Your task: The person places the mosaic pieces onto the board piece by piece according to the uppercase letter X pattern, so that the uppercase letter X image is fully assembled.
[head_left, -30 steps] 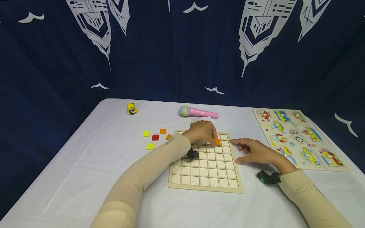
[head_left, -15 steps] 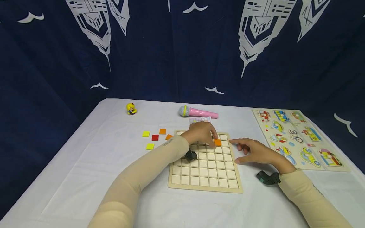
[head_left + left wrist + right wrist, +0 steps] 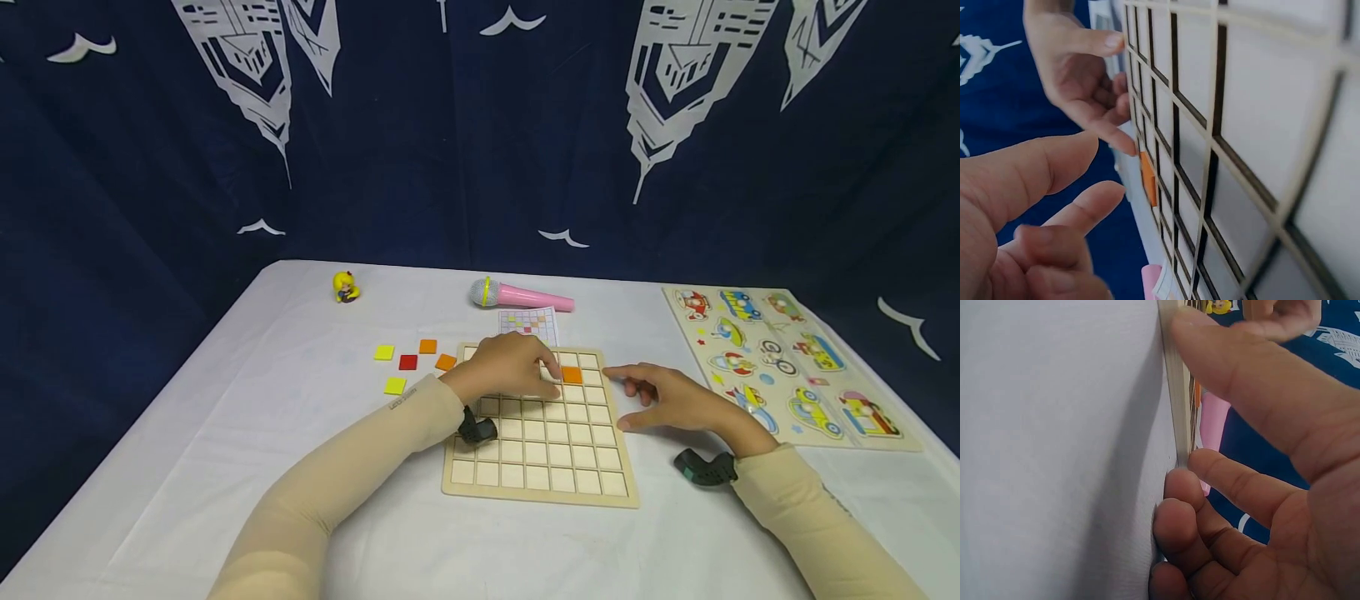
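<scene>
A wooden grid board [image 3: 560, 456] lies on the white table, with an orange square tile [image 3: 572, 375] seated in one cell near its upper right. My left hand [image 3: 510, 365] is over the upper part of the board, just left of that tile; in the left wrist view its thumb and index finger are spread apart with nothing between them. On the board's right edge, my right hand [image 3: 671, 398] rests its thumb and index fingertip, the other fingers loosely bent. Left of the board lie yellow tiles [image 3: 384, 352], a red tile [image 3: 408, 362] and loose orange tiles [image 3: 428, 347].
Behind the board is a printed grid card [image 3: 546, 321], partly hidden by the left hand. Beyond it lies a pink microphone [image 3: 532, 297]. A small yellow-haired figurine [image 3: 346, 287] stands at the back left, and a picture puzzle board [image 3: 780, 367] at the right.
My left hand has let go of the orange tile and drawn back to the left, uncovering the tile and more of the printed card. The right hand has stayed at the board's edge.
</scene>
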The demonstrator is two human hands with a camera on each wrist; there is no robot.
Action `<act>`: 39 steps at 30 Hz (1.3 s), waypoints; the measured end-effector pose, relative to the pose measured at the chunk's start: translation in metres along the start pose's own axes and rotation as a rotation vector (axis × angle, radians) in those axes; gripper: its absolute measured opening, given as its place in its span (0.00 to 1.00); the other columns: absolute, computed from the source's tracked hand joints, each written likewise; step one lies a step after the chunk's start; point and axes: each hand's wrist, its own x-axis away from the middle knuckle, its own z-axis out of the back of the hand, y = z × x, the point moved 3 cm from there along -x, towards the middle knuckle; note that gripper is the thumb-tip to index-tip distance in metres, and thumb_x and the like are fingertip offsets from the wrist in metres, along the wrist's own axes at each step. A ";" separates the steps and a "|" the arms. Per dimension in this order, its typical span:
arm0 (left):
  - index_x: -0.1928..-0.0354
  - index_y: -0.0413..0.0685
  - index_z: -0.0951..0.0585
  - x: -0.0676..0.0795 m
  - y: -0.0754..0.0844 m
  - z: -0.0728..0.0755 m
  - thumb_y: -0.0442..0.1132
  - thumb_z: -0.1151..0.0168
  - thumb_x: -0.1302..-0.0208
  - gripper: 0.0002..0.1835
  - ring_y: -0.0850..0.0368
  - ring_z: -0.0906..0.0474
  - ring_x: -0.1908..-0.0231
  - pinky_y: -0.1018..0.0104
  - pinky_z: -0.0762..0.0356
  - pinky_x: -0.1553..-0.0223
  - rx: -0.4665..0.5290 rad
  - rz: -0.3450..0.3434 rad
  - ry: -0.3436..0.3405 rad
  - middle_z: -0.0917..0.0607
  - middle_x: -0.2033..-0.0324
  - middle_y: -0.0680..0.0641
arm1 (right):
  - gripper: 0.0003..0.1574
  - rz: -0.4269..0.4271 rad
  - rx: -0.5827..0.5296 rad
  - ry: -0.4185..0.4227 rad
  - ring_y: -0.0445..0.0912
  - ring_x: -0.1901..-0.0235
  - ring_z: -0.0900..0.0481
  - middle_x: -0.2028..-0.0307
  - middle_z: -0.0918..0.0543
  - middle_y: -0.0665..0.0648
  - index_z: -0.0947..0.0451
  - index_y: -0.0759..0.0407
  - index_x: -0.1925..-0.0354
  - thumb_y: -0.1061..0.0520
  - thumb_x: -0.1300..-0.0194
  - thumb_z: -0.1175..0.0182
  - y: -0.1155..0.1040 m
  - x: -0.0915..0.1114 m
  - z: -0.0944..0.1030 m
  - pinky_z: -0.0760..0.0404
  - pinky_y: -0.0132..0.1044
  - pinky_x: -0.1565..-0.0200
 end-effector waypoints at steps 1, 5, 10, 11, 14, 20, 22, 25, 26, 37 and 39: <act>0.49 0.62 0.07 0.003 -0.003 0.000 0.52 0.23 0.33 0.13 0.65 0.28 0.74 0.66 0.32 0.70 0.020 -0.009 -0.010 0.22 0.78 0.60 | 0.48 -0.001 0.003 -0.001 0.43 0.64 0.31 0.58 0.26 0.54 0.29 0.77 0.29 0.58 0.39 0.19 0.000 0.000 0.000 0.30 0.35 0.62; 0.46 0.57 0.08 0.019 -0.012 0.002 0.50 0.24 0.31 0.15 0.65 0.35 0.80 0.70 0.39 0.74 0.114 -0.051 -0.086 0.25 0.82 0.59 | 0.49 -0.009 0.004 -0.003 0.42 0.64 0.30 0.58 0.26 0.54 0.28 0.76 0.29 0.56 0.39 0.19 -0.002 -0.001 -0.001 0.29 0.35 0.61; 0.42 0.55 0.10 0.037 -0.024 0.010 0.49 0.26 0.29 0.17 0.64 0.29 0.74 0.68 0.32 0.67 0.199 -0.112 -0.150 0.16 0.70 0.59 | 0.49 -0.018 0.002 0.000 0.42 0.64 0.31 0.58 0.26 0.54 0.28 0.76 0.28 0.56 0.39 0.18 -0.002 0.000 0.000 0.30 0.35 0.61; 0.41 0.54 0.10 0.039 -0.027 0.012 0.48 0.26 0.29 0.18 0.63 0.28 0.74 0.68 0.31 0.66 0.215 -0.125 -0.156 0.15 0.68 0.58 | 0.49 -0.018 0.002 0.000 0.42 0.64 0.31 0.58 0.26 0.54 0.28 0.76 0.28 0.56 0.39 0.18 -0.002 0.000 0.000 0.30 0.35 0.61; 0.39 0.50 0.11 0.046 -0.037 0.018 0.45 0.28 0.27 0.18 0.62 0.28 0.73 0.69 0.29 0.64 0.269 -0.171 -0.160 0.15 0.65 0.57 | 0.49 -0.021 0.001 0.003 0.43 0.64 0.31 0.58 0.26 0.54 0.28 0.76 0.28 0.56 0.39 0.18 -0.002 0.000 0.000 0.30 0.35 0.61; 0.38 0.46 0.12 0.055 -0.067 0.027 0.41 0.30 0.26 0.18 0.60 0.26 0.69 0.68 0.30 0.65 0.380 -0.181 -0.102 0.15 0.61 0.54 | 0.49 -0.031 0.008 0.003 0.43 0.63 0.31 0.58 0.26 0.54 0.28 0.75 0.28 0.55 0.39 0.18 -0.003 0.000 0.000 0.30 0.35 0.61; 0.38 0.45 0.12 0.057 -0.078 0.030 0.40 0.30 0.26 0.18 0.59 0.26 0.68 0.68 0.30 0.66 0.404 -0.166 -0.073 0.16 0.61 0.53 | 0.49 -0.029 0.011 0.003 0.43 0.63 0.31 0.58 0.26 0.54 0.28 0.75 0.28 0.55 0.39 0.18 -0.003 0.000 0.000 0.30 0.35 0.61; 0.39 0.44 0.12 0.061 -0.097 0.036 0.39 0.29 0.27 0.17 0.57 0.26 0.68 0.67 0.30 0.66 0.431 -0.141 -0.028 0.17 0.63 0.53 | 0.49 -0.025 0.010 0.004 0.43 0.63 0.31 0.58 0.26 0.54 0.28 0.75 0.28 0.55 0.39 0.18 -0.001 -0.001 0.000 0.30 0.35 0.61; 0.39 0.43 0.12 0.062 -0.103 0.038 0.39 0.29 0.27 0.17 0.57 0.27 0.68 0.67 0.30 0.66 0.439 -0.130 -0.013 0.18 0.63 0.53 | 0.49 -0.025 0.009 0.004 0.42 0.63 0.31 0.58 0.26 0.54 0.28 0.75 0.28 0.55 0.39 0.18 -0.001 -0.001 0.000 0.30 0.35 0.61; 0.36 0.38 0.15 0.080 -0.163 0.062 0.36 0.29 0.28 0.21 0.53 0.26 0.68 0.67 0.29 0.63 0.510 0.015 0.142 0.16 0.64 0.51 | 0.49 -0.028 0.002 0.003 0.43 0.63 0.31 0.58 0.26 0.54 0.28 0.75 0.28 0.56 0.39 0.18 0.000 -0.001 -0.001 0.30 0.35 0.61; 0.35 0.38 0.16 0.085 -0.170 0.066 0.36 0.30 0.28 0.22 0.53 0.27 0.67 0.66 0.29 0.62 0.512 0.035 0.156 0.16 0.64 0.51 | 0.49 -0.028 0.003 0.004 0.43 0.63 0.31 0.58 0.26 0.54 0.28 0.75 0.28 0.56 0.39 0.18 0.000 -0.001 -0.001 0.30 0.35 0.61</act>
